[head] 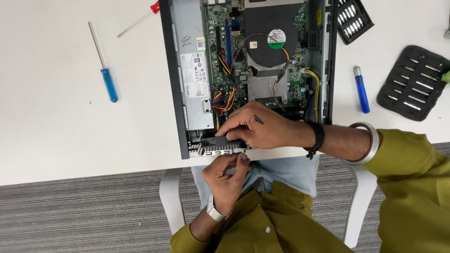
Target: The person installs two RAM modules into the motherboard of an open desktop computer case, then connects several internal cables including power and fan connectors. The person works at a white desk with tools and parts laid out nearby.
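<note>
We are sitting at the white table (61, 140) with an opened desktop computer case (253, 79) lying flat before us. Nearest to us, our left hand (227, 178) is hovering just below the case's front edge, its fingers curled and pinched together at the perforated metal front panel (218, 151); whether they are gripping something small, we cannot tell. Just beyond, our right hand (262, 129) is reaching into the case, fingertips closing on a black part (216, 140) seated at the front corner, beside the silver power supply (194, 70). We judge that we are working this black part loose or into place, a move that calls for a steady pull while the left hand braces the panel. Farther in, the round black fan (268, 35) is sitting on the green motherboard (229, 51). Out on the table are lying a blue-handled screwdriver (104, 63), a red-handled screwdriver (138, 18), a blue driver handle (361, 90) and a black bit holder (415, 82).
</note>
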